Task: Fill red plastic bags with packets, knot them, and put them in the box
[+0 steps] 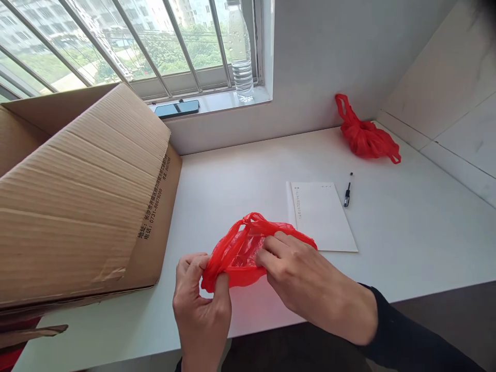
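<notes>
A red plastic bag (244,276) is held above the front part of the white table, its mouth partly spread so the inside shows. My left hand (203,297) grips the bag's left end, thumb in front and fingers behind. At the opening's right side, my right hand (292,266) is closed with bent fingers on the bag's rim, fingertips reaching into the mouth. The bag hides part of a sheet of paper (325,217) lying behind it.
A large open cardboard box (96,196) stands on the table (232,170) at left. Beyond the paper lie a black pen (347,191) and another bunched red bag (366,137). A phone (177,108) and a water bottle (242,62) occupy the sill of the barred window.
</notes>
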A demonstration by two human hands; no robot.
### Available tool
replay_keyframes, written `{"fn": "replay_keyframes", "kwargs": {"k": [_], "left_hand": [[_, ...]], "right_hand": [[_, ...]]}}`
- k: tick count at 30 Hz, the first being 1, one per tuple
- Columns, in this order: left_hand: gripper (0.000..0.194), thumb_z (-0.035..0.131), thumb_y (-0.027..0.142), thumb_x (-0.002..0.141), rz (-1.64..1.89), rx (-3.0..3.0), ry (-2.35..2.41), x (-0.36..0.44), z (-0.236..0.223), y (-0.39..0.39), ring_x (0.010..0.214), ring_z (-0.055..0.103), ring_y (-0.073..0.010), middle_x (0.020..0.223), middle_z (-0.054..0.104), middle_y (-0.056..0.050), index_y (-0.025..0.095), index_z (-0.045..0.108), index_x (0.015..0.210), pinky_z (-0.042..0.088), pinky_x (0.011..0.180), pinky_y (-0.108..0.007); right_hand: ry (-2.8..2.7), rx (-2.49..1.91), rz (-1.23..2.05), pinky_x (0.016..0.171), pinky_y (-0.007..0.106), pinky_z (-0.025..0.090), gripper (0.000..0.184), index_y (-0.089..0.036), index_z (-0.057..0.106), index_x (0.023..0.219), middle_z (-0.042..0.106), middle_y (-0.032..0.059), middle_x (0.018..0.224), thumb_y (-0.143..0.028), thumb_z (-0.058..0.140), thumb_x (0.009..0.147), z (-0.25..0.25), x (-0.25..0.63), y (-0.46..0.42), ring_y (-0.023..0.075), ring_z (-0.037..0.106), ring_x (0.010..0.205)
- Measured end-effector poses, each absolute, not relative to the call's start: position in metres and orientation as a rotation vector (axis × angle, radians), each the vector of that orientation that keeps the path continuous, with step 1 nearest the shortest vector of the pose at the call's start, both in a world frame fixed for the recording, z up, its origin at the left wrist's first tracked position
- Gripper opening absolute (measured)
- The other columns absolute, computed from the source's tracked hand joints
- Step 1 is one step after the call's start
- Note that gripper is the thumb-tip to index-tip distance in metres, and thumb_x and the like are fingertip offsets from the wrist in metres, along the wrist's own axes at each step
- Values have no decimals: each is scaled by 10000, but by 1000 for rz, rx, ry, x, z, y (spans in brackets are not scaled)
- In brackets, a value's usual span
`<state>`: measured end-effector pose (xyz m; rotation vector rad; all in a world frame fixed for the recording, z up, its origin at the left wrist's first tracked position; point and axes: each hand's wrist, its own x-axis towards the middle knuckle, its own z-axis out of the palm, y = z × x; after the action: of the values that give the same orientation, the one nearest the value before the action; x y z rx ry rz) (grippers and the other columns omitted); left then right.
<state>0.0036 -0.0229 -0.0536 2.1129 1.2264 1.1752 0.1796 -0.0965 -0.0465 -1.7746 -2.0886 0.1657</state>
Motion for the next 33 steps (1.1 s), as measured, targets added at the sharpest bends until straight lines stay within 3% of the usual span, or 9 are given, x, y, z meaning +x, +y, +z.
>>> {"fn": "replay_keyframes", "kwargs": {"k": [7,10,13,15,20,23,27,29,33], "left_hand": [[149,547,122,891,998,2013,1194,0,-57,-31,582,482,-118,716,535,55,250,597,835,397,500,-219],[131,551,135,893,925,1991,1158,0,-58,-37,615,498,-133,727,533,48,253,594,855,392,501,-230],[113,571,154,886,897,1981,1148,-1,-57,-41,610,482,-136,724,514,48,251,567,827,429,535,-240],[142,623,208,887,911,1957,1154,-1,-57,-42,595,481,-135,710,510,49,245,538,780,457,552,-251],[209,722,330,885,1012,1853,1200,2,-59,-43,557,459,-125,661,498,56,238,572,772,439,534,-251],[138,702,320,914,1049,1783,1204,3,-58,-43,605,493,-125,711,547,51,241,612,844,460,591,-248],[101,656,199,924,1097,1898,1019,0,-55,-41,840,646,-168,918,687,4,263,700,987,533,726,-257],[212,626,145,919,1096,1946,958,-2,-54,-40,953,673,-191,995,717,-11,287,739,1030,551,785,-270],[274,636,156,912,1126,1929,956,-7,-53,-43,1003,682,-223,1053,728,-26,315,773,1088,562,823,-303]], "right_hand": [[-2298,-1902,540,535,357,342,214,-197,584,825,611,35,777,-2,497,816,-54,180,-92,193,507,660],[-2298,-1993,819,464,351,302,404,-140,630,1114,640,30,759,33,490,778,-56,180,-86,175,486,561],[-2260,-2041,825,485,345,355,809,-74,324,1556,683,55,869,59,469,772,-53,184,-84,199,549,611],[-2289,-1971,713,590,363,446,859,-99,190,1630,686,75,956,27,473,829,-49,188,-85,230,603,735],[-2353,-1662,657,921,457,497,382,-145,548,1373,689,45,896,-188,493,998,-42,195,-85,224,624,808],[-2290,-1473,737,1012,427,454,207,-200,602,1193,690,-5,857,-304,520,1035,-42,198,-81,179,623,790],[-2246,-1475,774,961,388,453,166,-224,623,1026,665,-43,776,-372,668,964,-51,198,-77,159,596,734],[-2258,-1503,712,878,365,456,82,-224,616,910,645,-49,732,-271,628,975,-55,197,-74,147,561,681],[-2248,-1571,644,818,355,459,200,-211,603,838,636,-36,715,-115,508,985,-54,199,-72,138,543,638]]}}
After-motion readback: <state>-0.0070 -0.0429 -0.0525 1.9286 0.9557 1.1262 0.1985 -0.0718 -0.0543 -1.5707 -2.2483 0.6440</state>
